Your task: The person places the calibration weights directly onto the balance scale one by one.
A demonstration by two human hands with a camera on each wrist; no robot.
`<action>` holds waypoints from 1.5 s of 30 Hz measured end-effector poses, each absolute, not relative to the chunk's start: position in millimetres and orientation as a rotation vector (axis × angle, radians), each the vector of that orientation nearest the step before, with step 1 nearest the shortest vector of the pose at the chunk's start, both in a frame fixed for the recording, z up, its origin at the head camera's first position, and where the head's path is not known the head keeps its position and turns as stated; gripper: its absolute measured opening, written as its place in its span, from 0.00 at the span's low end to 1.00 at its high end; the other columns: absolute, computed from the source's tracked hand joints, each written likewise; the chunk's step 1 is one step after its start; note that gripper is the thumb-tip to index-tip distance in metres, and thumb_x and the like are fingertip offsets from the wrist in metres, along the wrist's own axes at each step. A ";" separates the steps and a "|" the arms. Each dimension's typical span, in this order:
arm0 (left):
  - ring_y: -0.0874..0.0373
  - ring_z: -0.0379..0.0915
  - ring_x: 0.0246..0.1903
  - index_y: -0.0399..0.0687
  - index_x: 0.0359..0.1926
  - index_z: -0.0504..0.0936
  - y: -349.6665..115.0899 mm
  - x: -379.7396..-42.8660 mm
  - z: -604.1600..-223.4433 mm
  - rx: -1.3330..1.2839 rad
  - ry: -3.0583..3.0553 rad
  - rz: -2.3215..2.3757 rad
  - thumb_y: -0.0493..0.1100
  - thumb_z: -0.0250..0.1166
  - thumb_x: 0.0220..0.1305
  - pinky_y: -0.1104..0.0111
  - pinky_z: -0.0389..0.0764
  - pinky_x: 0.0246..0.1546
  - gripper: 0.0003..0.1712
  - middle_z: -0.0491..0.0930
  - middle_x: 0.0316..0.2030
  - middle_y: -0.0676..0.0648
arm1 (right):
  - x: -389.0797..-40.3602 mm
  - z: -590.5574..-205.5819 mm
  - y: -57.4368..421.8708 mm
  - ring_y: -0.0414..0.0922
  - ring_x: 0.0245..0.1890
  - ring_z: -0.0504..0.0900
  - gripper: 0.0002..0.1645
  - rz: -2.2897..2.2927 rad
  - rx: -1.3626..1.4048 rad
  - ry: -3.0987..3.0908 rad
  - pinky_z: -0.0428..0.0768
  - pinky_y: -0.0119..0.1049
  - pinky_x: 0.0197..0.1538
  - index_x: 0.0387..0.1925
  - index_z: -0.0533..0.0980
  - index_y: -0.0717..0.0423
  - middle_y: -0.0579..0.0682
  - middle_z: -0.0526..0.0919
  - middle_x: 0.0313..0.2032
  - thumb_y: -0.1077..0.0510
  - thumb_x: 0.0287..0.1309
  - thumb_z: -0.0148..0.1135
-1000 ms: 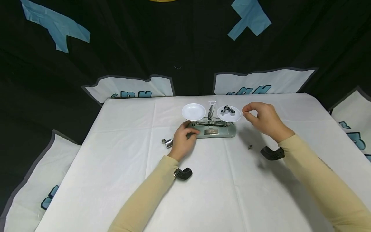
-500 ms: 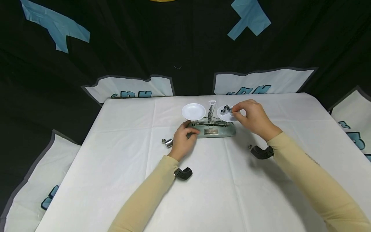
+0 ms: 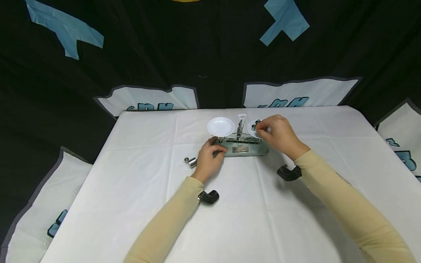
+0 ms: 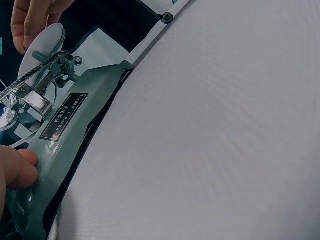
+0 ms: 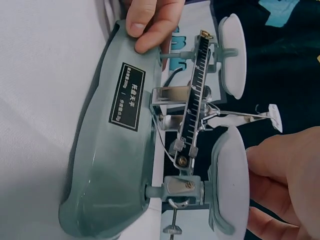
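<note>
A green two-pan balance stands near the far edge of the table. My left hand grips the left end of its base, and the thumb and fingers show on the casing in the left wrist view. The left pan holds nothing. Over the right pan, my right hand has thumb and fingers brought together, fingertips right beside several small metal weights. In the right wrist view these fingers are partly behind the pan; I cannot tell whether they pinch a weight.
To the left of my left hand, a metal cylinder weight lies with a smaller one beside it on the white-covered table. Behind the table hangs a black curtain with blue tape pieces.
My right hand has moved left, from outside the right pan's edge to over the pan at the weights. My left hand has stayed on the balance's base.
</note>
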State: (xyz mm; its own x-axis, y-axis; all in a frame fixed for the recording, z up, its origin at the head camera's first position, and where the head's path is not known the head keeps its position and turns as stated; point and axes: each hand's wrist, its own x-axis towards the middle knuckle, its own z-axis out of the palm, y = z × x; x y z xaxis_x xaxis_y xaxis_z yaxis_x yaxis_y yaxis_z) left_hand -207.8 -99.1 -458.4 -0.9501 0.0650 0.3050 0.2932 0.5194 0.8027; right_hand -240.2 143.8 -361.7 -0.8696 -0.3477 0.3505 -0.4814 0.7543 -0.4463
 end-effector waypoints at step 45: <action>0.39 0.68 0.70 0.39 0.37 0.90 -100.7 -210.1 -460.0 -0.327 -2.524 -1.352 0.33 0.61 0.58 0.49 0.67 0.74 0.11 0.74 0.67 0.35 | -240.6 -361.0 151.2 0.62 0.50 0.82 0.08 0.833 0.578 -2.562 0.54 0.69 0.77 0.37 0.87 0.66 0.64 0.90 0.38 0.68 0.59 0.65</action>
State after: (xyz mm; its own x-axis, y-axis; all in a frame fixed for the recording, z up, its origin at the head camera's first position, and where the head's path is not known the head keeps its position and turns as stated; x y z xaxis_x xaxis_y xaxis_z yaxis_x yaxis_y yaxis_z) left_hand -210.1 -100.7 -460.0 -0.9412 0.0754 0.3294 0.3160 0.5419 0.7788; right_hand -240.6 151.2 -361.0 -0.8416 -0.2620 0.4723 -0.4895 0.7394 -0.4622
